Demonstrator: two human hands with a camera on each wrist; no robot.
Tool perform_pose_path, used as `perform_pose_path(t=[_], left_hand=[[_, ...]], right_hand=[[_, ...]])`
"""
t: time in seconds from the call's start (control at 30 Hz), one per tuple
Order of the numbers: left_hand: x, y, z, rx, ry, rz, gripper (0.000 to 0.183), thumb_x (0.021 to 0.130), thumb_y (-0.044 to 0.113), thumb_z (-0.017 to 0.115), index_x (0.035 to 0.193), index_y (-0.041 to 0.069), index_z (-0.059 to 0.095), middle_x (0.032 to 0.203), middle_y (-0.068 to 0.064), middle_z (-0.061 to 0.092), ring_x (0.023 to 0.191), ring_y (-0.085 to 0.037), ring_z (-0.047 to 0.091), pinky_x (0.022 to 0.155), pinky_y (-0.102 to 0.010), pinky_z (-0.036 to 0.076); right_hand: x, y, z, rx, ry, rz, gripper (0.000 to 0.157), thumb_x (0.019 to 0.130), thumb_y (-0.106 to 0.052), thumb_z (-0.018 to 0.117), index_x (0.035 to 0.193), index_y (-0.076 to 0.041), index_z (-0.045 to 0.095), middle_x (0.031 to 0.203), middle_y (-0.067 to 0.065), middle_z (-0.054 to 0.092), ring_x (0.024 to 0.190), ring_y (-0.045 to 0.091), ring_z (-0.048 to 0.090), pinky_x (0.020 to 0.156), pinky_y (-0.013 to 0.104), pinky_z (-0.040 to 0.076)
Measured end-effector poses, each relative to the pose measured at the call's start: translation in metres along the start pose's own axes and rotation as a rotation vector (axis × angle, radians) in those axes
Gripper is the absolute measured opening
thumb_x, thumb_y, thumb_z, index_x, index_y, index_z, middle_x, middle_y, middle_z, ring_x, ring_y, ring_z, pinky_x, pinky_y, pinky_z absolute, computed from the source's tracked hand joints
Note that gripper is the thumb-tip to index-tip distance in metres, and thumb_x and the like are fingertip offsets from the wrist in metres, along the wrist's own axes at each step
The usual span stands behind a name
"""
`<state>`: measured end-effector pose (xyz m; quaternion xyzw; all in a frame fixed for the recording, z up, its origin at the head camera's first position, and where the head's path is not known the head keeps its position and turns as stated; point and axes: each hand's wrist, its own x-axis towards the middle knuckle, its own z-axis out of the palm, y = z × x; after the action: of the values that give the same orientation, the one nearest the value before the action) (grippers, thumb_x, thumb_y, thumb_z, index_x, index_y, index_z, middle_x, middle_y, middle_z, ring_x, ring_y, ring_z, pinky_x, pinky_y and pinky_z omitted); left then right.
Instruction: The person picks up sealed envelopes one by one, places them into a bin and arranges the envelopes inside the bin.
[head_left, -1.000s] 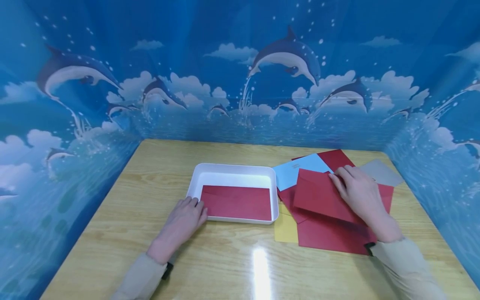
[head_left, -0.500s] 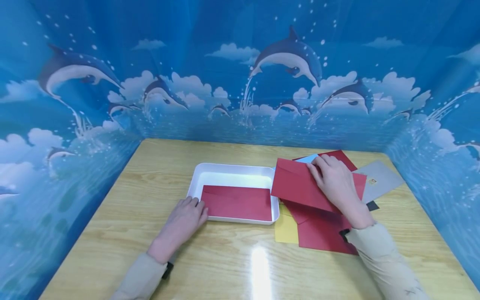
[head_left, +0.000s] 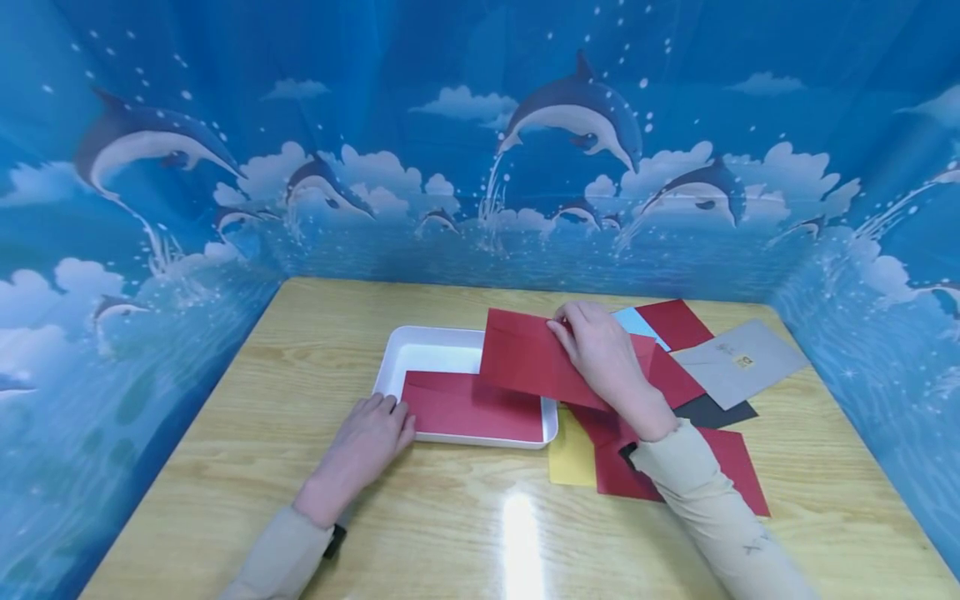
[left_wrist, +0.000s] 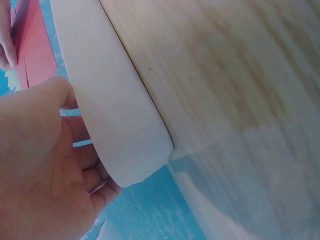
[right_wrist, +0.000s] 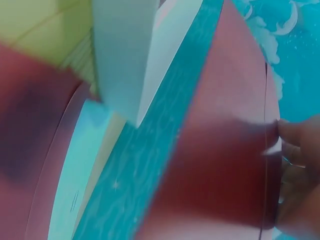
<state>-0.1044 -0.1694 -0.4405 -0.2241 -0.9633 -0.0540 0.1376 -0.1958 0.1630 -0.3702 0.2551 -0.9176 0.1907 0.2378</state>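
My left hand (head_left: 371, 437) holds the left front corner of a white tray (head_left: 431, 346). In the left wrist view its fingers curl over the rim beside the tray's outer wall (left_wrist: 110, 110). One red envelope (head_left: 450, 408) lies flat inside the tray along the front. Over the tray's right side hangs another red envelope (head_left: 525, 358), tilted, its upper edge pinched by my right hand (head_left: 603, 354). The right wrist view shows this raised envelope (right_wrist: 215, 165) with fingers at its flap edge. It hides the tray's right back corner.
Right of the tray lies an overlapping pile: a grey envelope (head_left: 742, 362), a black one (head_left: 716, 412), a light blue one (head_left: 641, 325), a yellow one (head_left: 572, 454) and several red ones (head_left: 738, 467). A blue dolphin-print curtain (head_left: 450, 208) surrounds the wooden table (head_left: 420, 517).
My right hand has carried the red envelope leftward from the pile to over the tray, uncovering the grey and black envelopes. The left hand and tray have stayed in place.
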Motion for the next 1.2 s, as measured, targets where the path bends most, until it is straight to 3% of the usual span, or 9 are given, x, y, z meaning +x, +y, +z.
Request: perform_pose_path(t=[0.13,0.5,0.67,0.83,1.1,1.2], left_hand=[[-0.001,0.0,-0.001,0.01,0.021,0.016,0.017,0.091,0.014,0.068,0.082,0.005,0.057,0.069,-0.002,0.042,0.068,-0.022,0.037,0.065,-0.036,0.042],[-0.001,0.0,0.0,0.002,0.054,0.016,0.017,0.091,0.014,0.069,0.081,0.006,0.056,0.071,-0.005,0.046,0.07,-0.025,0.043,0.067,-0.039,0.044],[-0.001,0.0,0.0,-0.002,0.036,0.015,0.017,0.091,0.015,0.068,0.082,0.006,0.057,0.071,-0.005,0.047,0.07,-0.024,0.043,0.066,-0.039,0.044],[0.0,0.001,-0.001,-0.016,-0.014,-0.011,0.016,0.093,0.016,0.068,0.087,0.004,0.06,0.073,-0.005,0.048,0.071,-0.023,0.042,0.07,-0.039,0.045],[0.001,0.001,-0.001,-0.013,-0.01,-0.021,0.016,0.093,0.017,0.068,0.087,0.004,0.061,0.073,-0.005,0.049,0.071,-0.024,0.044,0.071,-0.038,0.045],[0.001,0.001,-0.001,-0.009,-0.013,-0.02,0.015,0.093,0.016,0.068,0.087,0.005,0.06,0.073,-0.005,0.049,0.071,-0.023,0.044,0.07,-0.037,0.045]], right_hand=[[0.006,-0.015,0.009,0.058,-0.011,-0.025,0.018,0.095,-0.016,0.07,0.107,-0.005,0.062,0.094,0.007,0.062,0.084,0.021,0.058,0.073,0.036,0.051],[0.021,-0.05,0.038,0.159,-0.032,-0.164,0.023,0.098,0.002,0.059,0.121,0.0,0.058,0.11,0.013,0.062,0.102,0.026,0.059,0.091,0.039,0.05],[0.018,-0.057,0.054,0.15,-0.115,-0.181,0.027,0.097,0.006,0.058,0.124,0.0,0.059,0.111,0.011,0.062,0.102,0.025,0.059,0.09,0.036,0.052],[0.011,-0.058,0.066,0.139,-0.23,-0.168,0.035,0.092,0.005,0.067,0.125,-0.004,0.062,0.111,0.009,0.063,0.101,0.023,0.06,0.09,0.035,0.053],[0.002,-0.057,0.075,0.096,-0.362,-0.207,0.05,0.091,0.0,0.071,0.138,-0.008,0.06,0.116,0.007,0.061,0.105,0.02,0.058,0.091,0.031,0.052],[0.0,-0.058,0.076,0.072,-0.434,-0.17,0.054,0.091,-0.001,0.071,0.143,-0.009,0.056,0.122,0.007,0.061,0.107,0.02,0.058,0.091,0.032,0.052]])
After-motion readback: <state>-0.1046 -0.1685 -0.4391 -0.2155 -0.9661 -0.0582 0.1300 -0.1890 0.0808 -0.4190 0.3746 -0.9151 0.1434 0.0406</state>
